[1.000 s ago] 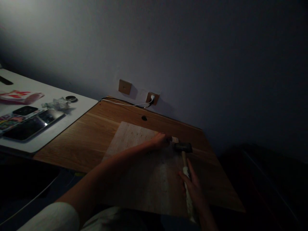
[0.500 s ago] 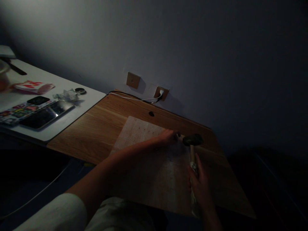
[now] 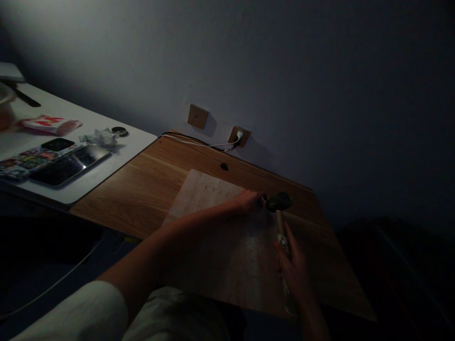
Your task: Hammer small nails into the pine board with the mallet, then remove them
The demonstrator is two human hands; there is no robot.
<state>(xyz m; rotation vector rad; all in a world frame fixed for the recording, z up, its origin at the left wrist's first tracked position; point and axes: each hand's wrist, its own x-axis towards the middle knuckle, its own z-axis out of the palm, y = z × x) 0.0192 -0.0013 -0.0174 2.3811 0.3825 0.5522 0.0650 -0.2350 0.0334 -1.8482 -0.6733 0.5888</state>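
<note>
My right hand (image 3: 293,265) is wrapped round the light handle of a hammer (image 3: 279,202), whose dark head is close beside the fingers of my left hand (image 3: 250,201). My left hand rests at the far edge of a wooden board (image 3: 199,189), fingers closed in a pinch. Whatever it pinches is too small and dark to make out. A row of small marks or holes runs along the board's far part. Some tiny dark bits lie on the board near my left wrist.
The board lies on a wooden desk (image 3: 135,189) against the wall. A plugged-in white cable (image 3: 199,144) runs along the back. On the white table (image 3: 138,142) at left are a phone (image 3: 71,166), a patterned phone case (image 3: 31,161), crumpled plastic (image 3: 101,137) and a red-and-white packet (image 3: 50,124).
The hammer head has moved slightly left, closer to my left fingers, and my right hand has shifted a little up with it. My left hand has stayed in place.
</note>
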